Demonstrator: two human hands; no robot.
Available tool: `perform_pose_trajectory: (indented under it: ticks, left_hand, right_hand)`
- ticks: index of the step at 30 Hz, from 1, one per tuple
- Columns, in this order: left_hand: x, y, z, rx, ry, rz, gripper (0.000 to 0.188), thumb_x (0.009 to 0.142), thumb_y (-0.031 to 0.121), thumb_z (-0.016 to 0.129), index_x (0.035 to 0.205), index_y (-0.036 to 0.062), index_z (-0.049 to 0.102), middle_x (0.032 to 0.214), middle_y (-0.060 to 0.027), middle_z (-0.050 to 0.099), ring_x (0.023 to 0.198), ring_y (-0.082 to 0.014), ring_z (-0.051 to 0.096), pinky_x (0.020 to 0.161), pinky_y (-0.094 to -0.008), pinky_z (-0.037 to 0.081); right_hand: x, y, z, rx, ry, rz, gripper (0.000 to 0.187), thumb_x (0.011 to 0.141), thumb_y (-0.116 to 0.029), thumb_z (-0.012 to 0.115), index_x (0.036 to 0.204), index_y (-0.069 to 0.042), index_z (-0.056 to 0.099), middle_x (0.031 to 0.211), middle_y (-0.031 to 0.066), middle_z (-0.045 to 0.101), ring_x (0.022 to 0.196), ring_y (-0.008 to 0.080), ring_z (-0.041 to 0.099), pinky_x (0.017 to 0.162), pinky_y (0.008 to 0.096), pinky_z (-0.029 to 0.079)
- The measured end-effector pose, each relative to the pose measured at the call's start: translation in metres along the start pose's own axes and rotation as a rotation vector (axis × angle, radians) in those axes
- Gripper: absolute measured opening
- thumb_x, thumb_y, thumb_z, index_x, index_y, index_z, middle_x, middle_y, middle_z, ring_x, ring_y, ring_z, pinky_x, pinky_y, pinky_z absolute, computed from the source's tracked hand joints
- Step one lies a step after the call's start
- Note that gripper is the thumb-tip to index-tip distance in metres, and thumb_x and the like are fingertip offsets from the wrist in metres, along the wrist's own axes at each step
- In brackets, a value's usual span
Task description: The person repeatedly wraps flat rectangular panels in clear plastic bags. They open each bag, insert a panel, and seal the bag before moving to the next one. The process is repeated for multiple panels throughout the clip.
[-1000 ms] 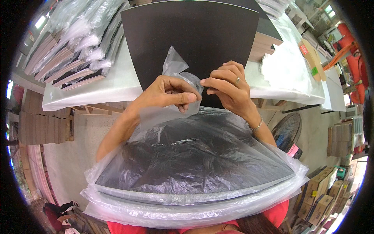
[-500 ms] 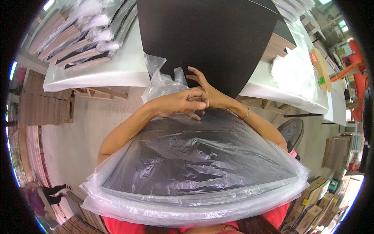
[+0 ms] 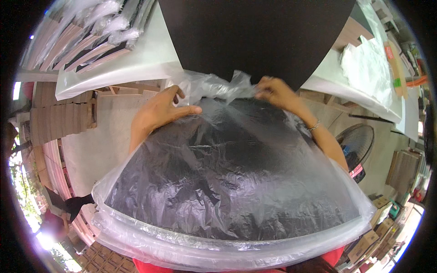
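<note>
A large black panel (image 3: 255, 36) lies on the table and reaches away from me. Close to my body, a black flat piece shows through a clear plastic bag (image 3: 227, 173), whose far end is bunched and crumpled where it meets the bare panel. My left hand (image 3: 159, 110) rests at the bag's far left corner, its thumb stretched over the film and apart from the curled fingers. At the far right corner my right hand (image 3: 283, 96), with a bracelet at the wrist, pinches the crumpled film between its fingers.
Plastic-wrapped boards (image 3: 86, 38) are stacked on a white-covered table (image 3: 114, 84) at the far left. White sheets (image 3: 366, 63) lie on the right table. A black fan (image 3: 357, 143) stands on the floor at right, cartons (image 3: 371, 241) behind it. Stacked brown boards (image 3: 61, 120) stand at left.
My hands, crossed near the middle before, have moved apart to either side of the bag's far end. The crumpled film now spreads between them.
</note>
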State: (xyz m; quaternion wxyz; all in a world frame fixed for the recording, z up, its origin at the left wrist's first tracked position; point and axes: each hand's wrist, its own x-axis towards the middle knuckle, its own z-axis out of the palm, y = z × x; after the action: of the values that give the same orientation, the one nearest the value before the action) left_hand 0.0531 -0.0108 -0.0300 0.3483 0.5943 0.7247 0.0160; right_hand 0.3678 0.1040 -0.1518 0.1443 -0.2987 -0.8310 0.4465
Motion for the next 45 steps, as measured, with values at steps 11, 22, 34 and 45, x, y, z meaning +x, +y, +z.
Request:
perform_pose_trajectory:
  ticks: [11, 22, 34, 45]
  left_hand:
    - [0.103, 0.027, 0.035, -0.184, -0.157, 0.585, 0.050, 0.077, 0.042, 0.070, 0.102, -0.0010, 0.064, 0.091, -0.0107, 0.063, 0.084, -0.0235, 0.060, 0.078, -0.0327, 0.046]
    - [0.125, 0.051, 0.042, -0.444, -0.509, 0.538, 0.032, 0.088, 0.030, 0.063, 0.100, 0.0004, 0.065, 0.087, -0.0047, 0.065, 0.081, -0.0116, 0.058, 0.077, -0.0263, 0.046]
    - [0.085, 0.060, 0.025, -0.334, -0.438, 0.974, 0.029, 0.082, 0.030, 0.068, 0.095, 0.0040, 0.066, 0.111, -0.0096, 0.058, 0.109, -0.0220, 0.053, 0.094, -0.0352, 0.040]
    - [0.078, 0.056, -0.002, -0.439, -0.214, 0.618, 0.060, 0.087, 0.059, 0.051, 0.106, 0.0024, 0.061, 0.093, -0.0087, 0.060, 0.092, -0.0179, 0.055, 0.080, -0.0300, 0.042]
  right_hand:
    - [-0.130, -0.001, -0.062, 0.057, 0.681, 0.547, 0.018, 0.083, -0.012, 0.063, 0.094, 0.002, 0.064, 0.081, 0.0071, 0.064, 0.071, 0.0142, 0.056, 0.065, 0.0297, 0.042]
    - [-0.254, 0.025, -0.060, -0.592, 0.592, 0.823, 0.029, 0.080, -0.001, 0.054, 0.108, 0.002, 0.060, 0.101, 0.0175, 0.061, 0.096, 0.0315, 0.058, 0.084, 0.0360, 0.043]
    - [-0.021, -0.031, -0.037, 0.116, -0.233, 0.172, 0.067, 0.077, -0.023, 0.071, 0.135, -0.013, 0.040, 0.117, 0.0110, 0.060, 0.121, 0.0275, 0.047, 0.094, 0.0397, 0.043]
    - [-0.018, -0.056, -0.018, -0.349, 0.204, -0.157, 0.058, 0.082, -0.006, 0.062, 0.134, -0.017, 0.040, 0.096, 0.0145, 0.062, 0.080, 0.0238, 0.062, 0.102, 0.0445, 0.031]
